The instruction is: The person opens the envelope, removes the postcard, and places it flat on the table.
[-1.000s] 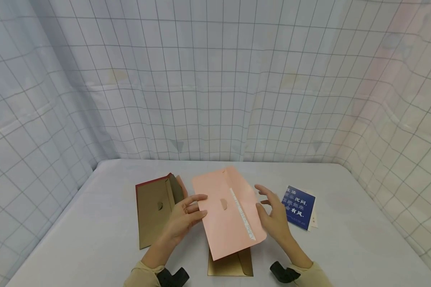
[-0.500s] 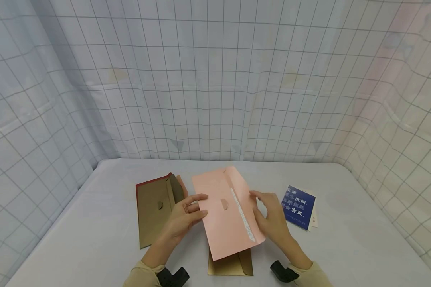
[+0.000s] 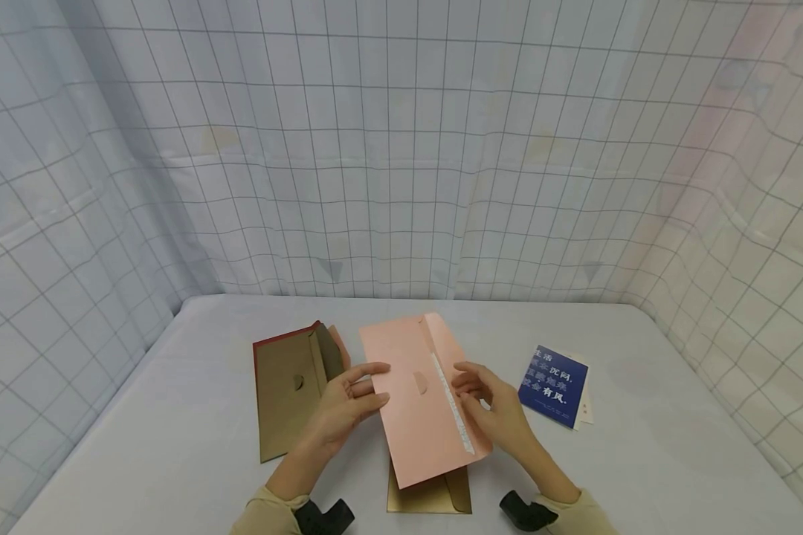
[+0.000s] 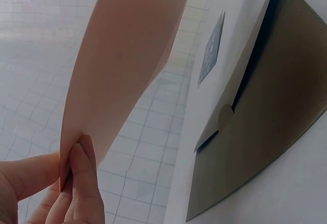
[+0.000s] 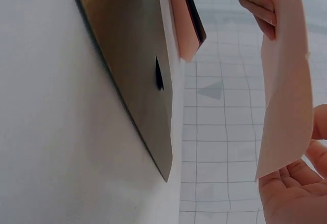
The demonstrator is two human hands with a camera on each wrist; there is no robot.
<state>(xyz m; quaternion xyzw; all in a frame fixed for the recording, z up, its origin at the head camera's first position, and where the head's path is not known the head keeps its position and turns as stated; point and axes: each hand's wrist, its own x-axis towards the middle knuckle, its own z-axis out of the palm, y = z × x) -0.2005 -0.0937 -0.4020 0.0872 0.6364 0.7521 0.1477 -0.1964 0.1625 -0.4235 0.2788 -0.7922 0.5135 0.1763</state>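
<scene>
A grid-patterned curtain (image 3: 401,148) fills the upper frame above the white worktop (image 3: 656,446). At lower centre, the pink envelope (image 3: 401,423) is held tilted above the worktop, flap at its right. A gold envelope (image 3: 277,401) lies at lower left, its far edge red; a smaller-showing one (image 3: 428,499) sits partly hidden at bottom centre. The left hand (image 3: 337,412), reaching from the bottom, pinches the pink envelope's left edge. The right hand (image 3: 498,409) bends its fingers over the flap, grip unclear, with worktop between it and the blue card (image 3: 554,386) at right. A white strip (image 3: 452,405) runs beside the flap.
</scene>
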